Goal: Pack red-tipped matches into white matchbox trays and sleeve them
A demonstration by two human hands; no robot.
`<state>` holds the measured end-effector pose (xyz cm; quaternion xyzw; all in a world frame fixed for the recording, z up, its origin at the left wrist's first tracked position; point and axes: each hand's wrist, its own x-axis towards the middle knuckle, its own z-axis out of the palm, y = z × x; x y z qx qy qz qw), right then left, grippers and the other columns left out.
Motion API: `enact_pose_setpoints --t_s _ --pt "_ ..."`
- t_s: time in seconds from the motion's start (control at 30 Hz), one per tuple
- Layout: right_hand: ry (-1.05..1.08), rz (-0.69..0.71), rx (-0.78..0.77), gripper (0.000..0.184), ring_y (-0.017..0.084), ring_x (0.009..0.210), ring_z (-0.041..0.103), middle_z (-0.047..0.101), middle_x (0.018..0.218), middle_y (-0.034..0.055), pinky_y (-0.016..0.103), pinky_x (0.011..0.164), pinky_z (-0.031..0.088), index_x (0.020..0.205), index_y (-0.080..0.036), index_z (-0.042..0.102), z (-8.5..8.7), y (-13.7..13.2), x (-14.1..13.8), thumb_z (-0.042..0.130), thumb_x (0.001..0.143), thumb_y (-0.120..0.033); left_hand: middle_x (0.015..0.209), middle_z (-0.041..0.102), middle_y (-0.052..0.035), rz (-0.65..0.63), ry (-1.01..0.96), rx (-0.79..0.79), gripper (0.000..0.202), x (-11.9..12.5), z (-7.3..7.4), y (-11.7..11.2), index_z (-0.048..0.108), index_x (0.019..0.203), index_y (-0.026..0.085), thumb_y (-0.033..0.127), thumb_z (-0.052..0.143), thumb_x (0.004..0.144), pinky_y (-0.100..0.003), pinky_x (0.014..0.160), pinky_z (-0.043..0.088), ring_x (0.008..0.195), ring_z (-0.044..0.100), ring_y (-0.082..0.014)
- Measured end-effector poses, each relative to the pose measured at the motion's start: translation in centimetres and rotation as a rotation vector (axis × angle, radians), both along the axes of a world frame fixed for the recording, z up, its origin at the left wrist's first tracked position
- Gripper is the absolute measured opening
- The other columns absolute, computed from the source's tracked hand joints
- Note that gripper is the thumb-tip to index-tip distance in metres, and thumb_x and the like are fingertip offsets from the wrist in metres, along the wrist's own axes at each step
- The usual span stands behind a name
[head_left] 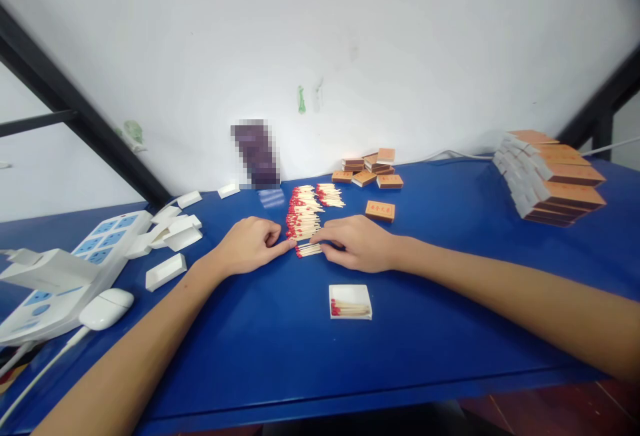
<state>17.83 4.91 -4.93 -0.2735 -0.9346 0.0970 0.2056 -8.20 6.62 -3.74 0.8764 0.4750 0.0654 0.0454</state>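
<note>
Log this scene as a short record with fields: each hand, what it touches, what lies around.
left hand: curled, fingertip against the red heads of the small match bundle
right hand: fingers laid over the bundle's other end
behind bundle: loose match pile
nearer the person: open tray with a few matches
left side: empty white trays, power strip
right side: stacked matchboxes
surface: blue table

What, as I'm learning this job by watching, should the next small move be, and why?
Probably pinch the small bundle of matches and carry it to the white tray. The left hand and right hand touch the bundle at either end as it lies on the blue table, and the tray, nearer the person, holds only a few matches, with room left.
</note>
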Motion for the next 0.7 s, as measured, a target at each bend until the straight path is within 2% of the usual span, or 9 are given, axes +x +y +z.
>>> enact_pose_setpoints --t_s 0.3,0.7 --pt "0.021 0.106 0.015 0.03 0.012 0.069 0.056 0.067 0.084 0.0025 0.023 0.062 0.037 0.109 -0.019 0.073 0.02 0.11 0.22 0.051 0.089 -0.014 0.051 0.045 0.0024 0.013 0.019 0.002 0.057 0.09 0.05 0.01 0.036 0.058 0.018 0.065 0.048 0.087 -0.029 0.053 0.022 0.05 0.038 -0.0119" --pt "0.03 0.092 0.001 0.029 0.012 0.069 0.056 0.067 0.084 0.0026 0.023 0.062 0.037 0.107 -0.019 0.074 -0.09 0.15 0.16 0.052 0.089 -0.014 0.051 0.045 0.0025 0.012 0.011 0.014 0.057 0.08 -0.06 0.03 0.036 0.057 0.018 0.064 0.048 0.088 -0.029 0.053 0.022 0.05 0.038 -0.0119"
